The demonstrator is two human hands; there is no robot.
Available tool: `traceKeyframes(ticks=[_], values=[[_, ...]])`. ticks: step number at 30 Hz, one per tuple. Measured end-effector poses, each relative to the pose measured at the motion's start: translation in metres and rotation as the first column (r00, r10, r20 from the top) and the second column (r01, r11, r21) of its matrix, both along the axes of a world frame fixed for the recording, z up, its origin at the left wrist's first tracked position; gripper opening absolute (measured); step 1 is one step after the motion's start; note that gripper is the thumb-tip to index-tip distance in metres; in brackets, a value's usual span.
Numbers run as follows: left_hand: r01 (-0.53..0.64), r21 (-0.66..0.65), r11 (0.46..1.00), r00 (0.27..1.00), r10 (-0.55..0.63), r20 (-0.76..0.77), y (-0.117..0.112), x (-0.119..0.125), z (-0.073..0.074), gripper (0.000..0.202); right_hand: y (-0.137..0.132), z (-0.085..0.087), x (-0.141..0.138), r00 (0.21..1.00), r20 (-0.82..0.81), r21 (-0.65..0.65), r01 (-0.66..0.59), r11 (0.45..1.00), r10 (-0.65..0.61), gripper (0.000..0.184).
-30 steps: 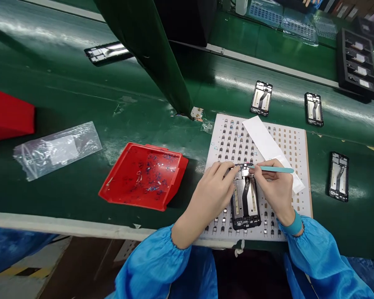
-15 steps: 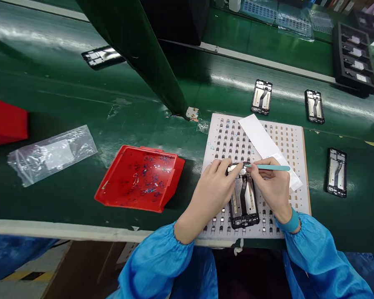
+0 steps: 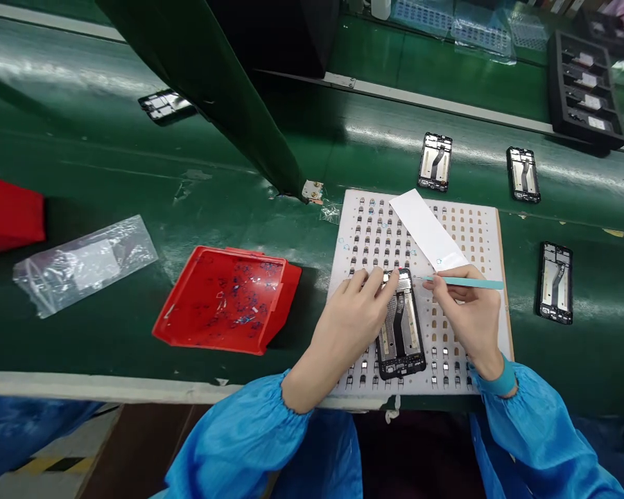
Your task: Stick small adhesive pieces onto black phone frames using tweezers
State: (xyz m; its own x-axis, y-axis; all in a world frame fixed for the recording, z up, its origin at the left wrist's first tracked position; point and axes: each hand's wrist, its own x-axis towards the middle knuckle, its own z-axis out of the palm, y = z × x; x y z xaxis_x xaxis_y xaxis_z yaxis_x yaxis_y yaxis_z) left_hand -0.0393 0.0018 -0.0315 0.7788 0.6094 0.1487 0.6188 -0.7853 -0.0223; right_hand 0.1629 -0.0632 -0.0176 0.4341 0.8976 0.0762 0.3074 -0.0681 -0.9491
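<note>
From my seat at the feed, my left hand (image 3: 356, 312) is clamped on the phone frame (image 3: 401, 326). Its fingers curl over the frame's top left corner and the palm covers the left side. The frame lies flat on the white perforated board (image 3: 478, 229), near the board's front edge, with its long side running away from me. My right hand (image 3: 471, 315) pinches a slim teal tool (image 3: 468, 282) that lies almost level, its tip pointing left toward the frame's top right corner. I can't quite tell whether the tip touches the frame. A white paper strip (image 3: 421, 229) lies slantwise across the board, just behind the right hand. To the left, on the green table (image 3: 135, 173), sits a red tray (image 3: 229, 298), and further left a clear plastic bag (image 3: 83, 260). Three more frames (image 3: 435, 161) lie on the table behind and to the right of the board.
</note>
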Motion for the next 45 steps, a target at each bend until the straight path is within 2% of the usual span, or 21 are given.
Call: traceKeyframes(ticks=[4, 7, 9, 11, 13, 15, 17, 19, 21, 23, 24, 26, 28, 30, 32, 34, 42, 45], values=[[0.004, 0.022, 1.0, 1.0, -0.004, 0.002, 0.003, 0.0, 0.001, 0.048, -0.019, 0.0, 0.02, 0.998, -0.021, 0.03, 0.051, 0.998, -0.051, 0.01], [0.007, -0.066, 0.998, 0.993, 0.001, 0.12, 0.008, 0.001, 0.0, 0.043, -0.032, -0.003, 0.033, 0.995, -0.022, 0.042, 0.093, 0.995, -0.093, 0.009], [-0.017, -0.194, 0.981, 0.96, 0.07, 0.272, 0.014, 0.002, 0.0, 0.04, -0.039, -0.005, 0.039, 0.992, -0.015, 0.041, 0.123, 0.991, -0.123, 0.009], [-0.062, -0.332, 0.941, 0.89, 0.202, 0.408, 0.024, 0.004, -0.001, 0.038, -0.046, -0.006, 0.045, 0.987, -0.005, 0.05, 0.159, 0.986, -0.159, 0.009], [-0.114, -0.402, 0.909, 0.817, 0.315, 0.483, 0.036, 0.006, -0.004, 0.032, -0.052, -0.006, 0.053, 0.982, 0.002, 0.068, 0.187, 0.98, -0.187, 0.009], [-0.199, -0.35, 0.915, 0.787, 0.362, 0.499, 0.05, 0.007, -0.007, 0.022, -0.058, -0.008, 0.064, 0.979, 0.012, 0.088, 0.202, 0.976, -0.203, 0.01], [-0.299, -0.236, 0.925, 0.8, 0.378, 0.467, 0.064, 0.008, -0.01, 0.022, -0.063, -0.009, 0.079, 0.984, 0.007, 0.086, 0.176, 0.981, -0.178, 0.012], [-0.373, -0.149, 0.916, 0.811, 0.4, 0.427, 0.074, 0.01, -0.01, 0.032, -0.067, -0.012, 0.097, 0.995, -0.033, 0.043, 0.096, 0.994, -0.094, 0.015], [-0.397, -0.107, 0.912, 0.805, 0.401, 0.437, 0.075, 0.017, -0.007, 0.03, -0.069, -0.014, 0.115, 0.995, -0.098, -0.019, -0.027, 0.999, 0.025, 0.017], [-0.347, -0.058, 0.936, 0.812, 0.331, 0.481, 0.063, 0.027, -0.001, 0.023, -0.069, -0.016, 0.129, 0.981, -0.143, -0.062, -0.138, 0.988, 0.128, 0.017], [-0.271, -0.038, 0.962, 0.832, 0.254, 0.494, 0.052, 0.033, 0.002, 0.022, -0.068, -0.017, 0.134, 0.972, -0.155, -0.071, -0.187, 0.98, 0.174, 0.016], [-0.017, -0.036, 0.999, 0.877, 0.033, 0.479, 0.022, 0.048, 0.009, 0.02, -0.066, -0.016, 0.14, 0.955, -0.159, -0.07, -0.264, 0.962, 0.25, 0.013], [0.232, -0.097, 0.968, 0.887, -0.17, 0.429, -0.011, 0.063, 0.011, 0.022, -0.062, -0.014, 0.141, 0.942, -0.148, -0.064, -0.313, 0.948, 0.301, 0.009], [0.35, -0.157, 0.924, 0.886, -0.272, 0.377, -0.036, 0.076, 0.009, 0.029, -0.059, -0.013, 0.141, 0.937, -0.131, -0.072, -0.334, 0.94, 0.323, 0.009], [0.364, -0.186, 0.913, 0.898, -0.291, 0.33, -0.05, 0.086, 0.005, 0.035, -0.057, -0.011, 0.141, 0.939, -0.118, -0.092, -0.333, 0.938, 0.322, 0.01], [0.355, -0.196, 0.914, 0.909, -0.288, 0.301, -0.055, 0.09, 0.0, 0.035, -0.056, -0.01, 0.141, 0.941, -0.11, -0.111, -0.331, 0.937, 0.32, 0.013], [0.346, -0.207, 0.915, 0.912, -0.276, 0.304, -0.051, 0.088, -0.004, 0.036, -0.048, -0.007, 0.142, 0.925, -0.134, -0.159, -0.374, 0.914, 0.355, 0.017], [0.345, -0.219, 0.913, 0.911, -0.269, 0.313, -0.052, 0.09, -0.004, 0.035, -0.049, -0.009, 0.143, 0.93, -0.145, -0.141, -0.356, 0.924, 0.337, 0.018]])
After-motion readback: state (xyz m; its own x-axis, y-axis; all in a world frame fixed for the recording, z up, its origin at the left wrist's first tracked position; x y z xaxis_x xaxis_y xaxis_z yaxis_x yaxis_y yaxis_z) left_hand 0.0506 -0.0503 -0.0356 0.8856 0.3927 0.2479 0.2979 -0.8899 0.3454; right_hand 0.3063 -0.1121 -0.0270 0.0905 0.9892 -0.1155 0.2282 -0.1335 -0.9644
